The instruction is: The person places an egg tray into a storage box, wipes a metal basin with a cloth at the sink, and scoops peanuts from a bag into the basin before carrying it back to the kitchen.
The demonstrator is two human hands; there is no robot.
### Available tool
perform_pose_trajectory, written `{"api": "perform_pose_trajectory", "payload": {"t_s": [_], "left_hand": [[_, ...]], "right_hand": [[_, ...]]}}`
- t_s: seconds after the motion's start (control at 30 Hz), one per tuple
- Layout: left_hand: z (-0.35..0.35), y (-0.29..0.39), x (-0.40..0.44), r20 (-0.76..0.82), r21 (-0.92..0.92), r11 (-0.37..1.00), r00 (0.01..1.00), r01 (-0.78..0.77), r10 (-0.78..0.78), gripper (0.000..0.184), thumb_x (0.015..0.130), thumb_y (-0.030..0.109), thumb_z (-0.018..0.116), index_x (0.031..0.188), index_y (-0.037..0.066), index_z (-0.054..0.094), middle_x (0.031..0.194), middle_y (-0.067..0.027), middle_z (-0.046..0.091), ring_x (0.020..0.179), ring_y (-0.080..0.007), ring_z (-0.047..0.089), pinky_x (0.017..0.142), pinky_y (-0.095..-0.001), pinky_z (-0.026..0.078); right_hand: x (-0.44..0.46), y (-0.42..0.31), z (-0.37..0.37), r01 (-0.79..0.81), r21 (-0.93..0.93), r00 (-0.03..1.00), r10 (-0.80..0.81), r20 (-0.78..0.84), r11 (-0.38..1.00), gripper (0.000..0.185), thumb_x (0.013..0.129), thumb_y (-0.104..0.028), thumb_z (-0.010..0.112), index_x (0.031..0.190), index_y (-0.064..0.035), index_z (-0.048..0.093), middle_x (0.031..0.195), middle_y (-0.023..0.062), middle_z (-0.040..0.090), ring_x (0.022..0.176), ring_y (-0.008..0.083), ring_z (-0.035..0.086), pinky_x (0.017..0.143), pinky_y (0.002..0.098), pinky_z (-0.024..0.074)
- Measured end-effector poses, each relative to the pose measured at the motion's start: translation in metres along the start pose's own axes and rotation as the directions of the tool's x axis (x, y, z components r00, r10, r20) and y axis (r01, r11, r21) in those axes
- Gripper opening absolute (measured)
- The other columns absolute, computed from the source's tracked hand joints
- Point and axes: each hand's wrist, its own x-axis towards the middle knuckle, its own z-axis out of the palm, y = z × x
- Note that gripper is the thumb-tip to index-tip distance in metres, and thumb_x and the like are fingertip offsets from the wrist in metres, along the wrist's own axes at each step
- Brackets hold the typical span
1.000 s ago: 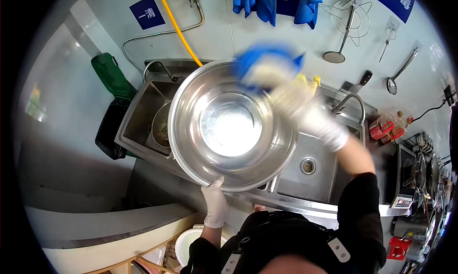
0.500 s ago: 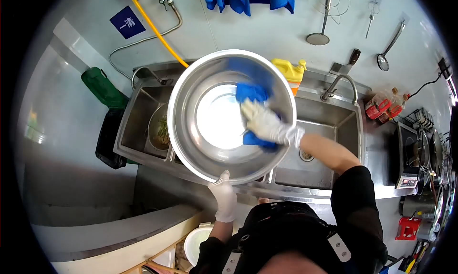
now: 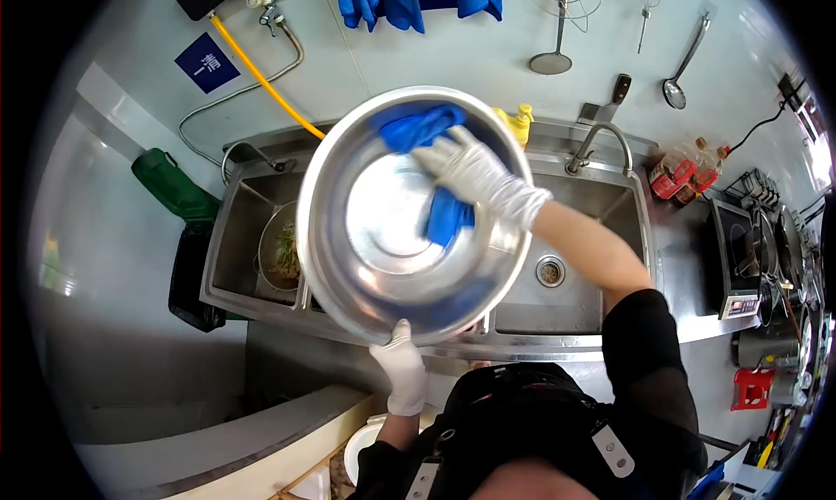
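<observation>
A large stainless steel basin [image 3: 333, 239] is held tilted above the sink counter, its inside facing me. My left hand [image 3: 401, 371], in a white glove, grips the basin's near rim, thumb over the edge and the other fingers hidden beneath. Inside the basin, my gloved right hand [image 3: 477, 176] presses a blue cloth [image 3: 420, 129] against the upper inner wall. Part of the cloth bunches out below the palm, and the fingers lie over it.
Behind the basin runs a steel sink unit [image 3: 522, 348]. Its left bowl holds a pot [image 3: 264, 255] with green scraps. A curved faucet [image 3: 601, 134], a yellow jug [image 3: 520, 124] and oil bottles [image 3: 684, 171] stand along the back. A cleaver [image 3: 610, 101] is on the wall.
My right hand has swept the cloth up and left along the basin's inner wall. The basin, still in my left hand, is slightly further left in view, as is the whole scene.
</observation>
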Motion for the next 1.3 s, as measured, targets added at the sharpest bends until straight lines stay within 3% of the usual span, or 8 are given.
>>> {"api": "perform_pose_trajectory", "payload": {"t_s": [0.17, 0.3, 0.47, 0.6, 0.77, 0.9, 1.07, 1.3], "left_hand": [[-0.003, -0.008, 0.020, -0.045, -0.020, 0.999, 0.998, -0.044, 0.043, 0.029, 0.077, -0.008, 0.052, 0.106, -0.011, 0.052, 0.104, -0.0121, 0.057, 0.091, -0.0192, 0.054, 0.085, -0.0302, 0.041], [0.012, -0.027, 0.028, -0.085, -0.081, 0.994, 0.994, -0.075, 0.068, 0.030, 0.076, -0.007, 0.054, 0.106, -0.011, 0.052, 0.105, -0.0133, 0.057, 0.091, -0.0202, 0.054, 0.085, -0.0315, 0.042], [0.006, -0.020, 0.029, -0.085, -0.062, 0.997, 0.995, -0.052, 0.047, 0.032, 0.075, -0.008, 0.056, 0.107, -0.012, 0.051, 0.108, -0.0147, 0.056, 0.093, -0.0206, 0.054, 0.084, -0.0318, 0.043], [-0.005, -0.003, 0.033, -0.054, -0.050, 0.984, 0.985, -0.169, 0.166, 0.030, 0.076, -0.009, 0.052, 0.106, -0.012, 0.051, 0.106, -0.0143, 0.056, 0.091, -0.0203, 0.054, 0.085, -0.0311, 0.041], [-0.006, -0.009, 0.041, -0.040, -0.180, 0.983, 0.999, 0.021, -0.028, 0.037, 0.075, -0.012, 0.049, 0.112, -0.009, 0.048, 0.108, -0.0158, 0.053, 0.093, -0.0225, 0.056, 0.082, -0.0332, 0.047], [-0.003, -0.008, 0.044, -0.033, -0.220, 0.974, 0.997, 0.059, -0.068, 0.038, 0.077, -0.012, 0.047, 0.115, -0.009, 0.045, 0.111, -0.0156, 0.050, 0.096, -0.0229, 0.054, 0.085, -0.0337, 0.045], [-0.002, 0.005, 0.033, -0.006, -0.176, 0.980, 0.996, 0.092, -0.094, 0.040, 0.075, -0.013, 0.048, 0.114, -0.008, 0.046, 0.110, -0.0132, 0.051, 0.095, -0.0199, 0.052, 0.087, -0.0320, 0.042], [-0.006, -0.008, 0.031, 0.021, -0.191, 0.981, 1.000, 0.020, -0.016, 0.030, 0.075, -0.008, 0.055, 0.105, -0.012, 0.051, 0.104, -0.0119, 0.055, 0.090, -0.0184, 0.053, 0.084, -0.0292, 0.041]], "right_hand": [[-0.057, -0.026, 0.014, -0.130, -0.102, 0.971, 0.147, 0.188, 0.986, 0.042, 0.074, -0.027, 0.057, 0.112, -0.0083, 0.056, 0.115, 0.0050, 0.053, 0.105, 0.0191, 0.048, 0.089, 0.0329, 0.0356], [-0.088, -0.124, 0.022, -0.130, 0.723, 0.988, 0.028, 0.152, 0.679, 0.044, 0.080, -0.025, 0.054, 0.119, -0.0053, 0.050, 0.120, 0.0125, 0.049, 0.110, 0.0282, 0.047, 0.094, 0.0398, 0.0371], [-0.100, -0.082, 0.014, -0.044, 0.551, 0.978, -0.076, 0.192, 0.834, 0.040, 0.080, -0.024, 0.053, 0.116, -0.0075, 0.052, 0.116, 0.0082, 0.052, 0.107, 0.0252, 0.049, 0.096, 0.0401, 0.0359], [-0.083, 0.023, -0.004, -0.009, -0.143, 0.989, 0.030, 0.145, 0.990, 0.044, 0.074, -0.015, 0.051, 0.119, -0.0106, 0.051, 0.129, 0.0054, 0.042, 0.115, 0.0234, 0.041, 0.099, 0.0436, 0.0290], [-0.075, -0.024, 0.003, -0.496, 0.425, 0.761, 0.615, -0.209, 0.757, 0.039, 0.069, 0.001, 0.054, 0.108, -0.0039, 0.056, 0.117, 0.0160, 0.045, 0.103, 0.0355, 0.044, 0.092, 0.0388, 0.0389], [-0.088, -0.072, -0.003, -0.157, 0.485, 0.982, 0.187, -0.014, 0.860, 0.035, 0.067, 0.000, 0.055, 0.102, -0.0044, 0.061, 0.108, 0.0148, 0.052, 0.100, 0.0306, 0.050, 0.088, 0.0367, 0.0430], [-0.007, -0.024, -0.053, -0.053, 0.214, 0.932, 0.126, -0.341, 0.975, 0.050, 0.071, -0.007, 0.055, 0.120, -0.0065, 0.048, 0.124, 0.0124, 0.046, 0.107, 0.0299, 0.049, 0.091, 0.0378, 0.0414], [-0.004, -0.022, 0.017, -0.188, 0.137, 0.982, 0.181, 0.061, 0.973, 0.060, 0.079, -0.021, 0.056, 0.133, -0.0070, 0.034, 0.128, 0.0144, 0.044, 0.111, 0.0271, 0.047, 0.097, 0.0334, 0.0351]]}}
